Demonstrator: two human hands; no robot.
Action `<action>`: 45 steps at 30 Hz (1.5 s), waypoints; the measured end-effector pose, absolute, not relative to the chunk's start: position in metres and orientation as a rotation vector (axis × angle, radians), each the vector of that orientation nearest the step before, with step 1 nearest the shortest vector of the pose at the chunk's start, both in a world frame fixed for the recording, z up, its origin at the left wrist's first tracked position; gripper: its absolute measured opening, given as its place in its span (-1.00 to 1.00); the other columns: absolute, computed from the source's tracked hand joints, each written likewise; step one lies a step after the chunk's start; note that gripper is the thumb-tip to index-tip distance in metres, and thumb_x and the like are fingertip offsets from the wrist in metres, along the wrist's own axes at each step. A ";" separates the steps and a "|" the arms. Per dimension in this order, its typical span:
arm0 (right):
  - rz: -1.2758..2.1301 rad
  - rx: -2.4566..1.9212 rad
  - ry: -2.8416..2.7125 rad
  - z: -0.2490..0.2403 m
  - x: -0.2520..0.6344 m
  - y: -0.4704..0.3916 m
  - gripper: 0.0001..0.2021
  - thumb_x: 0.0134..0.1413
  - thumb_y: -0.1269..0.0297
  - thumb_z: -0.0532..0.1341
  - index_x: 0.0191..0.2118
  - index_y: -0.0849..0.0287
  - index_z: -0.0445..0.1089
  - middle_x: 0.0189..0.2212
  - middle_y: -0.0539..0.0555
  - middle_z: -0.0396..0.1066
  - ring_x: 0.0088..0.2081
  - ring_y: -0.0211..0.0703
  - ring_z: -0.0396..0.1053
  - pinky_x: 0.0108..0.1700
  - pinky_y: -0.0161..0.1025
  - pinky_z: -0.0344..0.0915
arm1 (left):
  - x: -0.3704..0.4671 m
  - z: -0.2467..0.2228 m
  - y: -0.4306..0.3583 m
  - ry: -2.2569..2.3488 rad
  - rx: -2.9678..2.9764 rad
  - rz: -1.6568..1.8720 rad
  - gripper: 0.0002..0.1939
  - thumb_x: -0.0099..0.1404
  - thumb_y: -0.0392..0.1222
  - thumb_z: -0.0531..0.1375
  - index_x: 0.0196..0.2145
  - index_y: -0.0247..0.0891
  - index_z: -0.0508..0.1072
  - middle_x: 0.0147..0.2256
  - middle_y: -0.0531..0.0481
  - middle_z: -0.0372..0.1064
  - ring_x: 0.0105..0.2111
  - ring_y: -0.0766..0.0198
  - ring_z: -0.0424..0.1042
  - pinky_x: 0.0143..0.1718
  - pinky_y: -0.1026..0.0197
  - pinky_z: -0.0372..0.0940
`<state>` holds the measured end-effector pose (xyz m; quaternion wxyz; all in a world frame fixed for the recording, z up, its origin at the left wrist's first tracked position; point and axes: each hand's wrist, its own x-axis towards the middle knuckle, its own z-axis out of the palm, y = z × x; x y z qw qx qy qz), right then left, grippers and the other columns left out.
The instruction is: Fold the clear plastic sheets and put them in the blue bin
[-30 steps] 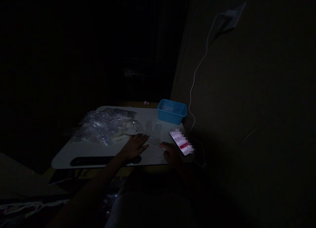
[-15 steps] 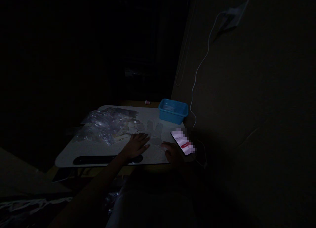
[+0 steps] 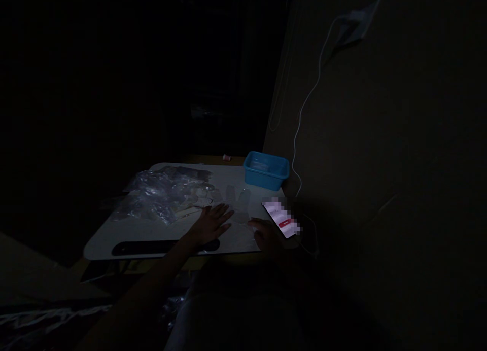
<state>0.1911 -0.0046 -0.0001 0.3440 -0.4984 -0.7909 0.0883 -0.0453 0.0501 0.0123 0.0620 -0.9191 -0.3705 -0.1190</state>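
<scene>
A thin, translucent plastic glove [image 3: 240,205] lies on the white tabletop, its finger shapes pointing away from me. My left hand [image 3: 209,225] rests palm down at the glove's left side, fingers spread, touching the tabletop or the glove's edge. To the right of the glove's lower part is my right hand [image 3: 266,235], with a finger stretched left onto its edge and the thumb apart. Dim light hides the other right fingers. Beyond my left hand, a crumpled clear plastic bag [image 3: 160,191] lies beside pale, thin pieces [image 3: 203,196] that I cannot make out.
A blue plastic basin [image 3: 264,178] stands at the table's far right corner. A lit phone [image 3: 280,219] lies by the right edge, near a white cable [image 3: 300,117] running up to a wall outlet [image 3: 357,24]. A black slot [image 3: 152,247] runs along the table's [image 3: 102,239] front.
My left hand has shifted very slightly, its fingers a little farther over the glove's side. My right hand holds its place, and the view has moved a touch.
</scene>
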 end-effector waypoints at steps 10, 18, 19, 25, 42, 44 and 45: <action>0.232 -1.294 -2.050 -0.001 0.191 -0.004 -0.54 -0.21 0.52 -0.01 -0.12 0.18 0.38 -0.08 0.14 0.37 -0.06 -0.09 0.30 -0.01 -0.07 0.23 | -0.046 0.010 0.051 -1.128 -2.777 -0.356 -0.54 0.32 0.03 -0.16 0.14 -0.04 0.07 0.18 -0.05 0.00 0.16 0.06 -0.03 0.06 -0.12 -0.10; 0.256 -1.298 -2.049 0.002 0.191 -0.007 -0.55 -0.18 0.52 -0.01 -0.12 0.18 0.37 -0.08 0.13 0.37 -0.05 -0.10 0.29 0.00 -0.08 0.23 | -0.046 0.014 0.049 -1.117 -2.817 -0.359 -0.53 0.32 0.02 -0.18 0.14 -0.09 0.08 0.17 -0.06 0.01 0.16 0.06 -0.02 0.06 -0.12 -0.10; 0.250 -1.301 -2.046 0.001 0.191 -0.006 -0.56 -0.18 0.51 -0.01 -0.12 0.18 0.37 -0.08 0.13 0.37 -0.05 -0.11 0.29 0.00 -0.08 0.22 | -0.046 0.014 0.049 -1.123 -2.818 -0.358 -0.53 0.32 0.03 -0.18 0.14 -0.10 0.09 0.17 -0.06 0.01 0.16 0.06 -0.02 0.06 -0.12 -0.10; 0.243 -1.286 -2.054 -0.002 0.192 -0.004 -0.57 -0.19 0.51 0.00 -0.13 0.21 0.38 -0.09 0.15 0.38 -0.05 -0.09 0.30 0.00 -0.08 0.22 | -0.045 0.013 0.049 -1.150 -2.810 -0.411 -0.53 0.32 0.04 -0.17 0.13 -0.11 0.11 0.16 -0.05 0.04 0.15 0.10 -0.01 0.06 -0.08 -0.09; 0.185 -1.263 -2.066 -0.004 0.192 -0.006 -0.48 -0.17 0.51 -0.01 0.01 0.20 0.27 0.00 0.16 0.28 0.05 -0.10 0.19 0.07 -0.07 0.15 | -0.055 0.021 0.041 -1.479 -2.579 -0.983 -0.55 0.32 -0.11 -0.23 -0.15 -0.33 0.37 -0.23 -0.16 0.37 -0.21 0.17 0.30 -0.16 0.09 0.21; 0.156 -1.228 -2.132 -0.002 0.193 -0.015 -0.45 -0.14 0.50 0.00 0.08 0.20 0.18 0.06 0.15 0.22 0.10 -0.10 0.12 0.10 -0.06 0.10 | -0.062 0.022 0.029 -1.525 -2.546 -1.095 -0.55 0.32 -0.11 -0.24 -0.13 -0.31 0.36 -0.22 -0.15 0.38 -0.20 0.18 0.31 -0.16 0.10 0.23; 0.139 -1.206 -2.183 -0.001 0.194 -0.021 -0.45 -0.11 0.47 0.01 0.11 0.20 0.14 0.09 0.15 0.18 0.13 -0.09 0.08 0.11 -0.04 0.08 | -0.066 0.021 0.021 -1.493 -2.586 -1.094 -0.56 0.32 -0.11 -0.23 -0.10 -0.29 0.34 -0.19 -0.14 0.37 -0.17 0.18 0.31 -0.13 0.10 0.22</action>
